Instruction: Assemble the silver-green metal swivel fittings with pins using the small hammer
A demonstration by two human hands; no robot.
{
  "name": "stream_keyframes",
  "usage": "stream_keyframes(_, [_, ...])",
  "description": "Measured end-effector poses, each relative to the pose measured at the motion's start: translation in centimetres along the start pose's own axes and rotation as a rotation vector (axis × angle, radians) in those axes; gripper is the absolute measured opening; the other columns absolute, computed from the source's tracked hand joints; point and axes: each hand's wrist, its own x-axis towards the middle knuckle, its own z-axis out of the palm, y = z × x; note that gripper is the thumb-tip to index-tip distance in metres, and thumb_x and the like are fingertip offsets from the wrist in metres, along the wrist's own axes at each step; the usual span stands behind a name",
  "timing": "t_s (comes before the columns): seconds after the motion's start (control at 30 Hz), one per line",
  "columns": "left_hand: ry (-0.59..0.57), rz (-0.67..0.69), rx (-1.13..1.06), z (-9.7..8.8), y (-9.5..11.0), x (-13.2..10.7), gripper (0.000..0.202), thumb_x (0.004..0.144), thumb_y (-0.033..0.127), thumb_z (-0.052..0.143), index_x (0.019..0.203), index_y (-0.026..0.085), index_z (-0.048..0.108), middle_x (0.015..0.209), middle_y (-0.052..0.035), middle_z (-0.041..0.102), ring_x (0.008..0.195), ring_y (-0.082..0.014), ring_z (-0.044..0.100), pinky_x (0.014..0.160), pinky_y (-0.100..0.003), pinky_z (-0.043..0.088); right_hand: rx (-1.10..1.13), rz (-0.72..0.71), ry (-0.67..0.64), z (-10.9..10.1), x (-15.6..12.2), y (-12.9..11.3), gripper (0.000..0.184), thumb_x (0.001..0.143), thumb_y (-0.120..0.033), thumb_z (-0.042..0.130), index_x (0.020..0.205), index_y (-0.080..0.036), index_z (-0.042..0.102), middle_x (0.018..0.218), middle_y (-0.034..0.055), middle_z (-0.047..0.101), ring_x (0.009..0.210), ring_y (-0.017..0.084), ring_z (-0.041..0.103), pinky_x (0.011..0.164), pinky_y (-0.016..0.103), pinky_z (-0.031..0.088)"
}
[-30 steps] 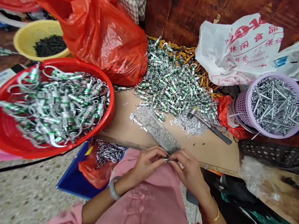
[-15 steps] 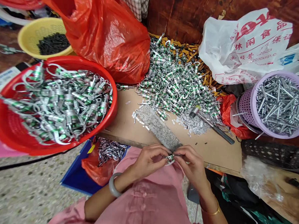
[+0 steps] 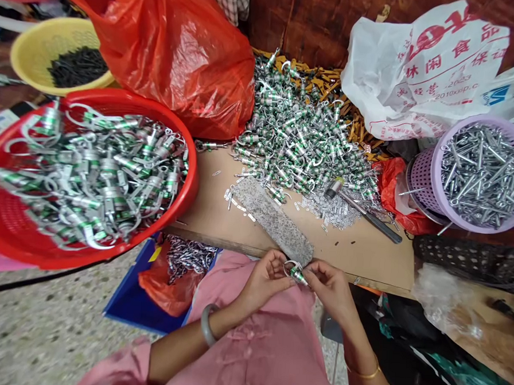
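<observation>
Clip (image 3: 288, 267) between hands (image 3: 265, 282) shows green label (image 3: 298, 273), lettering unreadable.

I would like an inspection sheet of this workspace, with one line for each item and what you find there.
Surface: tan board, scattered with small metal pieces.
Job's things: green-banded metal clip between the hands; heap of similar clips on the board; red basket full of larger clips; lilac basket of metal pins.
Clutter: stone slab, small hammer, red plastic bag, white printed plastic bag, yellow basket.
Grips: left hand and right hand pinch the clip.
Cables: one thin black line, perhaps a cord, on the floor.
Surroundings: speckled stone floor, blue tray, dark wooden wall.
</observation>
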Motion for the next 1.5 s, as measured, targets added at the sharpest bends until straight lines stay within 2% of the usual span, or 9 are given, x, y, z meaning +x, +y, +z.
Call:
stream_keyframes(0.17, [0.107,0.049,0.034,-0.1,-0.8,0.3,0.046,0.063,0.027,0.092,0.09,0.02,0.055,0.086,-0.0008,0.074,0.077,-0.0149,0.07,0.071,-0.024,0.053,-0.086,-0.05,0.012,-1.1,1.0,-0.2,0.04,0.088,-0.054,0.063,0.077,-0.017,0.072,0.066,0.0015,0.067,0.058,0.014,0.056,0.053,0.024,0.042])
stream_keyframes(0.37, [0.111,0.073,0.065,-0.7,-0.2,0.6,0.043,0.064,0.023,0.09,0.092,0.019,0.057,0.085,-0.0014,0.075,0.079,-0.015,0.071,0.073,-0.025,0.055,-0.458,-0.208,0.453,-3.7,3.9,-2.3,0.036,0.091,-0.053,0.057,0.084,-0.021,0.072,0.081,0.0054,0.073,0.069,0.02,0.064,0.066,0.03,0.048])
stream_keyframes(0.47, [0.095,0.065,0.053,-0.7,0.1,0.6,0.043,0.063,0.022,0.09,0.09,0.019,0.057,0.087,-0.0018,0.075,0.082,-0.0155,0.071,0.074,-0.025,0.055,-0.545,-0.206,0.312,-3.4,3.2,-3.0,0.033,0.091,-0.051,0.058,0.077,-0.023,0.069,0.07,0.0027,0.071,0.062,0.019,0.064,0.06,0.028,0.045])
stream_keyframes(0.6, [0.085,0.063,0.053,-0.5,0.0,0.5,0.041,0.064,0.021,0.09,0.09,0.019,0.059,0.088,-0.0021,0.074,0.081,-0.0151,0.07,0.072,-0.023,0.053,-0.397,-0.165,0.159,-1.6,0.7,-2.7,0.018,0.09,-0.042,0.064,0.092,-0.024,0.066,0.076,0.0004,0.074,0.062,0.018,0.068,0.06,0.027,0.05])
stream_keyframes(0.87, [0.092,0.014,0.004,-0.3,-0.1,0.2,0.043,0.062,0.017,0.091,0.091,0.019,0.06,0.088,-0.0009,0.075,0.081,-0.0144,0.069,0.074,-0.023,0.053,-0.282,-0.25,0.22,0.9,-0.4,-1.8,0.015,0.094,-0.031,0.058,0.089,-0.022,0.069,0.087,0.0043,0.073,0.076,0.018,0.07,0.066,0.026,0.053])
stream_keyframes(1.1, [0.096,0.015,-0.018,-0.1,0.6,-0.3,0.038,0.062,0.014,0.089,0.092,0.018,0.065,0.089,-0.0007,0.074,0.081,-0.0145,0.069,0.076,-0.023,0.053,-0.193,-0.156,0.167,0.1,-0.8,-1.0,0.023,0.096,-0.039,0.055,0.093,-0.022,0.07,0.085,0.0028,0.076,0.068,0.017,0.069,0.062,0.025,0.052])
stream_keyframes(1.23, [0.077,0.001,0.024,-0.8,2.2,-1.0,0.035,0.065,0.018,0.087,0.096,0.019,0.071,0.086,0.0002,0.073,0.078,-0.0139,0.066,0.074,-0.022,0.053,-0.279,-0.116,0.285,-0.9,-1.0,0.3,0.028,0.096,-0.044,0.055,0.092,-0.022,0.072,0.092,0.0051,0.077,0.073,0.019,0.07,0.068,0.027,0.051])
stream_keyframes(1.3, [0.079,0.0,0.077,-1.5,3.0,-1.4,0.028,0.069,0.024,0.086,0.094,0.019,0.073,0.085,-0.0006,0.073,0.078,-0.0146,0.066,0.075,-0.023,0.053,-0.367,-0.059,0.314,-1.3,-1.3,1.1,0.029,0.095,-0.045,0.055,0.088,-0.023,0.072,0.089,0.0045,0.077,0.071,0.02,0.069,0.068,0.028,0.048])
stream_keyframes(1.5, [0.056,0.058,0.323,-3.1,3.3,-1.6,0.017,0.074,0.033,0.084,0.08,0.019,0.077,0.089,-0.0052,0.075,0.086,-0.0195,0.068,0.077,-0.026,0.053,-0.407,0.075,0.16,-1.3,-3.2,5.2,0.02,0.084,-0.032,0.063,0.068,-0.025,0.071,0.063,-0.0016,0.071,0.06,0.018,0.067,0.057,0.024,0.038])
